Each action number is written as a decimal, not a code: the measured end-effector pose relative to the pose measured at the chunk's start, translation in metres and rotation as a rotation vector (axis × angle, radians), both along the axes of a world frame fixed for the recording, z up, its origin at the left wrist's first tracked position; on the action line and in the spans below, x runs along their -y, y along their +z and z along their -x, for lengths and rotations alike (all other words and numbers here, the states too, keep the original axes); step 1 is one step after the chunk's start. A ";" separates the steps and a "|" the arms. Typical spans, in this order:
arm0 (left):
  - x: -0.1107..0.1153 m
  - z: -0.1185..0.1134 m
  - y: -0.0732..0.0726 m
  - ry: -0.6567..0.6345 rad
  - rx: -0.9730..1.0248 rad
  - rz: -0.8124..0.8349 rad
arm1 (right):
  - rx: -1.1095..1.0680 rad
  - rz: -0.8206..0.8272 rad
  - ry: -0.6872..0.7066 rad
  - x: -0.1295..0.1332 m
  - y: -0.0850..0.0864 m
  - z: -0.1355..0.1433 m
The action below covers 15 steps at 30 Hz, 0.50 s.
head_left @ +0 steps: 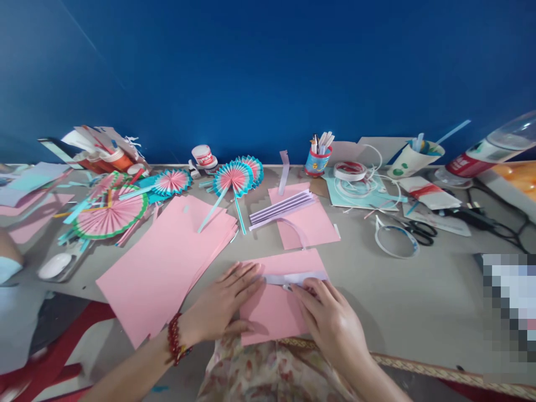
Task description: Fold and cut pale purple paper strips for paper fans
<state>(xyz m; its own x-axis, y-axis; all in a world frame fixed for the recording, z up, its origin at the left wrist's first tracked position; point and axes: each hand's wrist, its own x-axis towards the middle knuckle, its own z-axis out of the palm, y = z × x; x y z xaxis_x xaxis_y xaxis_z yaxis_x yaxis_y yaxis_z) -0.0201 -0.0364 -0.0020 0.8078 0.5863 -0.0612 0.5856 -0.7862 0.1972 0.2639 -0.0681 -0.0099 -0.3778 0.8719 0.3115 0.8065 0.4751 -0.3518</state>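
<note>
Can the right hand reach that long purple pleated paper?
Probably yes: nothing tall seems to stand between the right hand and the long purple pleated paper, though the hand would first leave the flat pale-purple paper strip.

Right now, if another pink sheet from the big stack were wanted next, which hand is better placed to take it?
Probably the left hand: the pink stack lies on its side, close by, whereas the right hand is farther away, at the lilac strip.

Strip [288, 278] on front sheet [272, 315]; sheet stack [163, 257] at left; pleated paper [280, 210] behind; scissors [422, 230] at right; all on counter [419, 307].
</note>
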 end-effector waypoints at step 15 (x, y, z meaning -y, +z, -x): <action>0.001 -0.002 -0.002 -0.004 -0.040 -0.043 | -0.007 0.043 0.045 -0.002 0.002 0.003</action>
<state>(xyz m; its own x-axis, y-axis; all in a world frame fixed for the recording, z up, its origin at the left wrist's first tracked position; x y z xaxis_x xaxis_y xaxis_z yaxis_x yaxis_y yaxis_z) -0.0177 -0.0379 -0.0039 0.8078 0.5854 -0.0684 0.5888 -0.7960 0.1402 0.2612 -0.0662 -0.0075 -0.4147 0.8668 0.2770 0.7822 0.4951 -0.3782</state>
